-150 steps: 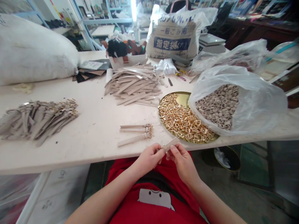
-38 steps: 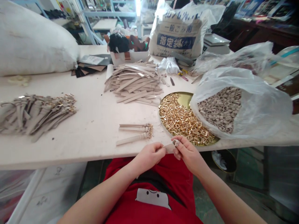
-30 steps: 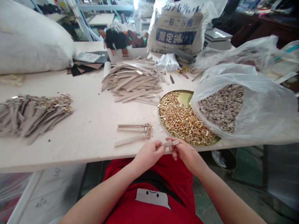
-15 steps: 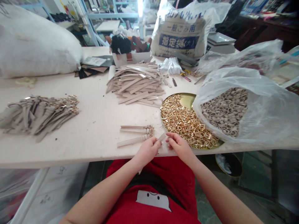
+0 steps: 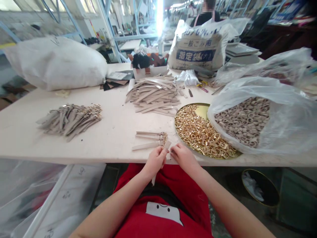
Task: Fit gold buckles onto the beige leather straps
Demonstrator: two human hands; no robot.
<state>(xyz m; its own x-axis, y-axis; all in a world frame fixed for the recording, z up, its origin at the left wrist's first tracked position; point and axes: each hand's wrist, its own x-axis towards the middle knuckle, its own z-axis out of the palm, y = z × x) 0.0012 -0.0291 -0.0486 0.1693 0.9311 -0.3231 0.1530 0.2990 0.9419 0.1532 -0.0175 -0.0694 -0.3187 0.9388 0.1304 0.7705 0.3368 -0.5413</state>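
Observation:
My left hand (image 5: 155,160) is closed round a beige strap (image 5: 167,145) at the table's near edge; the strap's top end sticks up past my fingers and its tail hangs below my hand. My right hand (image 5: 182,156) is closed beside it, fingertips pinched near the strap's top end; what they hold is hidden. Just beyond my hands lie three finished straps with gold buckles (image 5: 151,140). A round gold tray (image 5: 203,110) of gold buckles sits to the right.
A clear plastic bag of beige loops (image 5: 250,119) lies over the tray's right side. A pile of bare beige straps (image 5: 155,96) is at mid table, a pile of buckled straps (image 5: 71,117) at left. Large white sacks (image 5: 59,64) stand behind. A person stands far behind.
My hands have moved up from my lap to the table edge with the strap. The head camera has tilted up, showing more of the room.

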